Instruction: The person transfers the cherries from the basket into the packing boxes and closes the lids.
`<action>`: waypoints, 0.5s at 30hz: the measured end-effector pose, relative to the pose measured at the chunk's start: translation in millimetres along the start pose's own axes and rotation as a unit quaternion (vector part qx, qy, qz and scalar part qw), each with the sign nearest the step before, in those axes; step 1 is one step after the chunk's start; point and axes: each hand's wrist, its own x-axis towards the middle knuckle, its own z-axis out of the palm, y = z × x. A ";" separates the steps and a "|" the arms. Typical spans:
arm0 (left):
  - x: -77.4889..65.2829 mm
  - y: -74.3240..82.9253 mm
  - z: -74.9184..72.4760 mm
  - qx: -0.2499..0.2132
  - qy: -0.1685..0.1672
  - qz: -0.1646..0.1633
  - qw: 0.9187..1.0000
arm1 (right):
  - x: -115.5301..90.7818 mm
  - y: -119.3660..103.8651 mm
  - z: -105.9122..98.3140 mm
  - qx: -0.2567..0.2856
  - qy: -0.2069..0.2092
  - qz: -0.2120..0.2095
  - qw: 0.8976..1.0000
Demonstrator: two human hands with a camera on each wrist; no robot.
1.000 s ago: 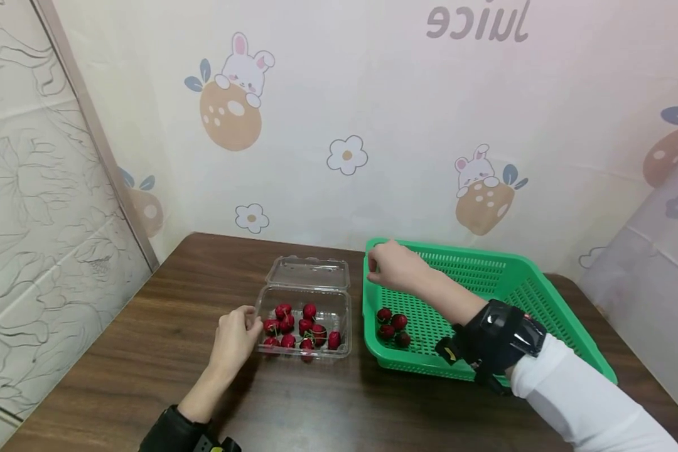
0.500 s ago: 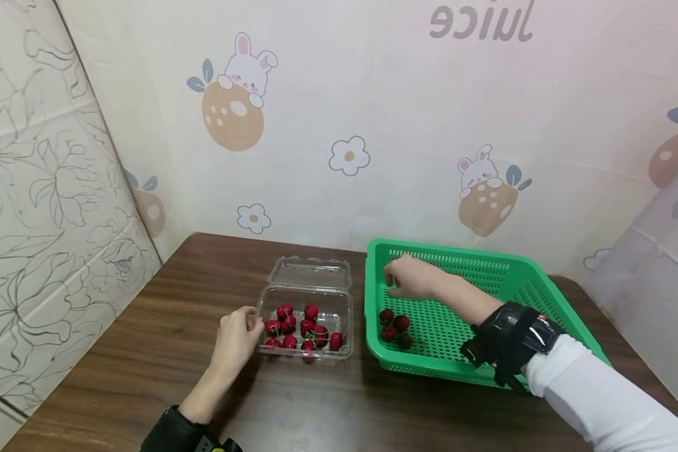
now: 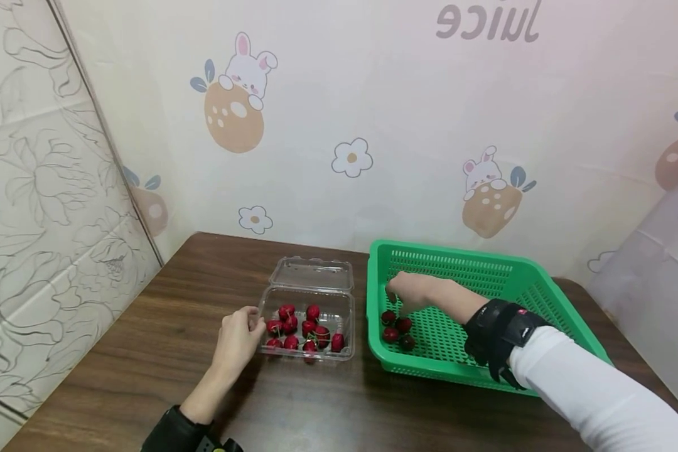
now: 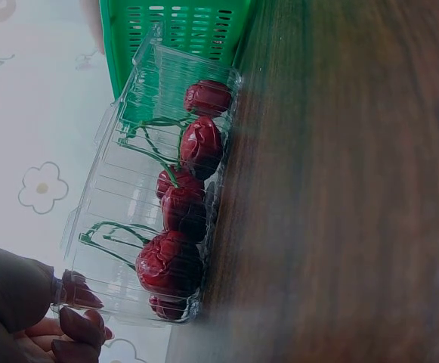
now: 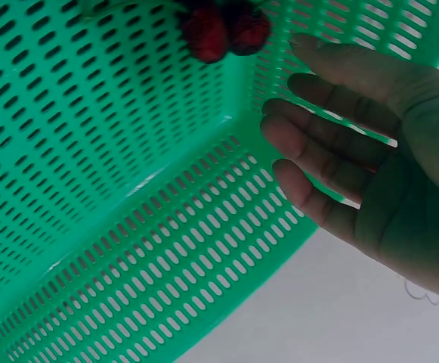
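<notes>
At the left edge of an open clear plastic clamshell box [image 3: 341, 309], my left hand [image 3: 237, 339] pinches the rim; in the left wrist view the thumb and fingers [image 4: 81, 325] meet at the box's corner. Several red cherries [image 3: 321, 336] with green stems lie inside the box. My right hand [image 3: 420, 292] is inside the green plastic basket [image 3: 457, 252], above a small cluster of dark red cherries [image 3: 390, 334] in its left part. Seen from the right wrist, the right fingers [image 5: 317, 155] are spread and relaxed, holding nothing, close to two cherries [image 5: 204, 34].
The brown wooden table [image 3: 147, 326] carries both containers, with a narrow gap between them. The box's lid [image 3: 312, 275] is folded back toward the wall. A printed curtain [image 3: 350, 94] hangs behind the table.
My right hand has moved from above the basket's left rim down and slightly right, into the basket near the cherries. The left hand has stayed at the box.
</notes>
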 end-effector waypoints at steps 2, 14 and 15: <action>0.1 -0.2 0.3 -0.001 -0.002 -0.001 1.000 | 2.4 0.4 2.9 0.000 -0.012 0.010 1.000; -1.0 0.6 -0.9 0.001 0.000 0.009 1.000 | 11.3 1.8 9.7 0.013 -0.045 0.041 0.998; -0.8 0.5 -1.0 0.001 0.000 0.008 1.000 | 11.7 2.1 9.8 0.016 -0.048 0.042 0.998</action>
